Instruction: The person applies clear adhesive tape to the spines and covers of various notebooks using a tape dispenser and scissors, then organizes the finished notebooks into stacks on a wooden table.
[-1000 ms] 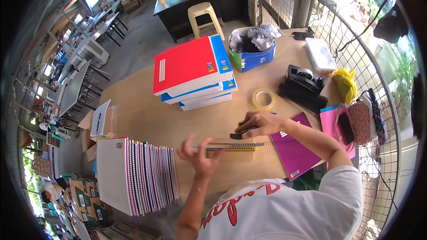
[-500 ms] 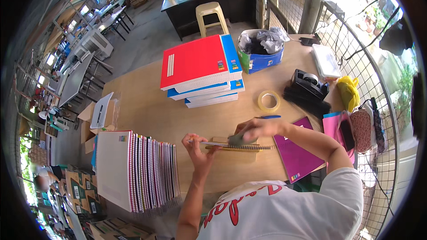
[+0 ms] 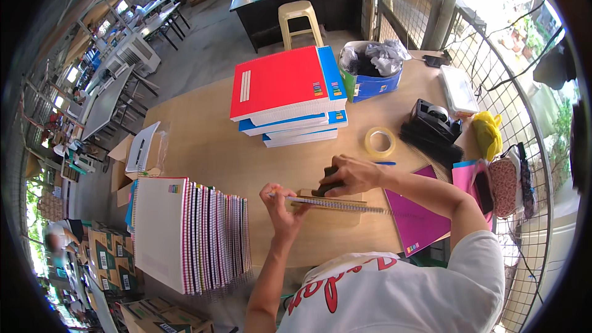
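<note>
Running left to right over the table [image 3: 203, 154], near its front edge, a coil-bound notebook [image 3: 333, 204] is seen edge-on, its loose coil end pointed right. Its left end is pinched by the left hand [image 3: 284, 213], forearm raised from below; by the right hand [image 3: 357, 174], back upward, a dark block [image 3: 327, 186] is clasped near the coil.

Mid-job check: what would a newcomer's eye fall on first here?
The bright red notebook would probably come first, topping the stack of notebooks toward the table's far side. Next, nearer the centre, the left hand grips a spiral-bound notebook seen edge-on, and the right hand holds a dark block-like object just beyond it. Third is the tight batch of coil-bound notebooks at the lower left, left of both hands.
</note>
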### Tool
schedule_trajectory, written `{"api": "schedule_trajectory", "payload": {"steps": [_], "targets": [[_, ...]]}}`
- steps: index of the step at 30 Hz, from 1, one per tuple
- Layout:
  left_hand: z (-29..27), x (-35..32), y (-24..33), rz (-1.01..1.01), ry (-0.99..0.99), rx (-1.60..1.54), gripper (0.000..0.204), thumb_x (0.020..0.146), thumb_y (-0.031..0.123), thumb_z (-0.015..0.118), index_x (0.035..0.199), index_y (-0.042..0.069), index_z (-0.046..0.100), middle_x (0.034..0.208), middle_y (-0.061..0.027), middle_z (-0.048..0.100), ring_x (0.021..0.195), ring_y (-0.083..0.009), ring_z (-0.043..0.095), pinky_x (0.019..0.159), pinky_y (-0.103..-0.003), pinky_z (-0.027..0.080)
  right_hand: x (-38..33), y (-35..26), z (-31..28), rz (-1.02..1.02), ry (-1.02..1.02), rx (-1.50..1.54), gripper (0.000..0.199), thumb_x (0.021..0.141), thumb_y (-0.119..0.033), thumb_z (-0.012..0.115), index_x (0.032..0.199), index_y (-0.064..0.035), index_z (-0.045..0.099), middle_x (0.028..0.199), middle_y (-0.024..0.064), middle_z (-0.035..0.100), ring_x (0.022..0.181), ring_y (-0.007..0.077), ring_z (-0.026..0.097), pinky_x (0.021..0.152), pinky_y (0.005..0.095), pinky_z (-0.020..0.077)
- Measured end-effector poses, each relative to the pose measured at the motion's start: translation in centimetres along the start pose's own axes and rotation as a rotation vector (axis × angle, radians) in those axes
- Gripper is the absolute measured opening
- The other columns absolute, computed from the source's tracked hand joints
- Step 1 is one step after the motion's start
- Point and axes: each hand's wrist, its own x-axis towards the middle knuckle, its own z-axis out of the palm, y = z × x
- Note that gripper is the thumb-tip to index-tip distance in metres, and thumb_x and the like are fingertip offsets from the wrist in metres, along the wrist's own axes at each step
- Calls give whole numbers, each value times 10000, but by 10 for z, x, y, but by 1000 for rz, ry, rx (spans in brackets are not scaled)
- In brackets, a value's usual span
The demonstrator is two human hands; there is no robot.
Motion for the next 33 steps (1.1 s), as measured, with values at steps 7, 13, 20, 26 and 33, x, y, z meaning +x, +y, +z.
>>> {"api": "schedule_trajectory", "payload": {"steps": [7,13,20,26,33], "targets": [[-4,1,5,1,-14,7,603,706,447,875,962,24,531,1062,-161,436,1054,-325,412,869,-466,409,13,2,6,-2,9,23,583,947,-551,559,1234,-63,697,1176,209,638,1114,338,584,981,410,454],[-5,1,2,-1,-34,17,699,717,476,859,1079,11,482,1075,-162,449,1028,-327,409,873,-483,386,26,-1,7,-44,81,-276,544,960,-564,521,1240,-138,711,1129,222,647,1083,360,585,968,420,464],[-3,-2,-4,0,-9,10,809,724,456,873,1229,32,405,1079,-128,418,1023,-288,438,883,-434,390,38,-9,9,-67,19,76,594,970,-553,499,1282,-79,672,1174,257,627,1079,376,567,984,423,452],[-11,-5,-21,-370,44,-798,539,854,161,793,1225,28,424,1151,-130,506,1144,-249,515,993,-419,444,48,-18,6,-35,13,-370,522,983,-490,526,1249,-74,692,1163,240,641,1068,365,576,962,423,462],[-22,-7,-61,-389,-58,-826,496,858,-18,737,1213,70,403,1058,-92,569,1055,-204,601,923,-335,512,61,-13,15,-25,-6,93,535,995,-490,516,1319,-86,647,1058,222,645,1035,347,578,950,430,471]]}}
